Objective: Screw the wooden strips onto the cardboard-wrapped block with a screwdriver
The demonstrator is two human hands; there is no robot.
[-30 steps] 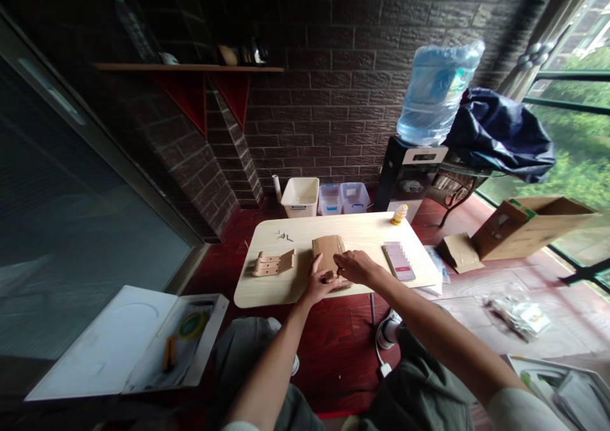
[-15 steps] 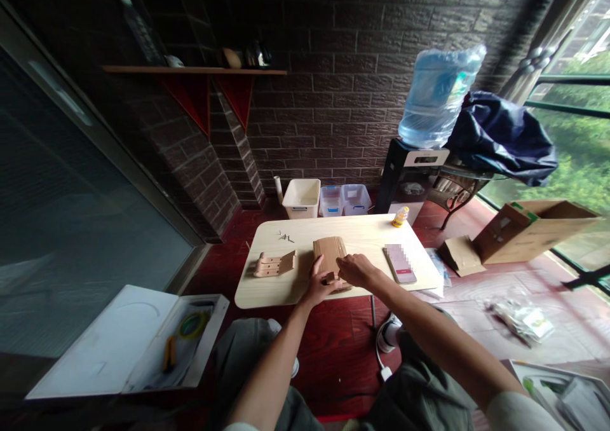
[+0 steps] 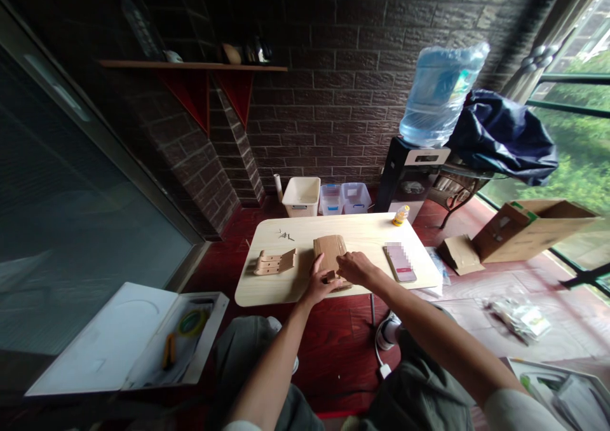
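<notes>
Right-hand fingers have curled in slightly since a second ago; the left has barely moved.
Left hand grips the wooden board at the table's near edge; the right hand is bunched over it, contents hidden. Tabletop stretches beyond the board; phone right, slotted wooden piece and screws left.

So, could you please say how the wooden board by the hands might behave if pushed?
The wooden board would probably stay stiff, looking like solid wood. Lying flat on the pale tabletop, it seems unlikely to roll, and might slide, as that surface looks smooth.
</notes>
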